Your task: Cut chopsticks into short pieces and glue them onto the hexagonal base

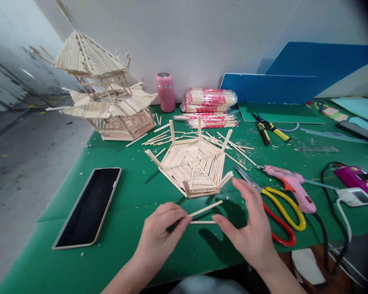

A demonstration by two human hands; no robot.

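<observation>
My left hand (pixel 165 228) pinches two thin wooden sticks (pixel 205 208) between thumb and fingers; they fan apart toward the right. My right hand (pixel 251 224) has thumb and fingers spread wide, its thumb at the far end of the lower stick; whether it touches is hard to tell. Just beyond both hands lies a hexagonal stick base (pixel 194 163), its panel filled with sticks in a web pattern, with short posts rising at the corners. Scissors (pixel 282 208) with red and yellow handles lie right of my right hand, beside a pink glue gun (pixel 291 185).
A stick-built pagoda (pixel 101 90) stands at the back left. A phone (pixel 88 208) lies at left. Loose sticks (pixel 162 136) are scattered behind the base, near a pink bottle (pixel 166 93) and wrapped stick bundles (pixel 208 102). Pliers (pixel 270 130) and cables lie at right.
</observation>
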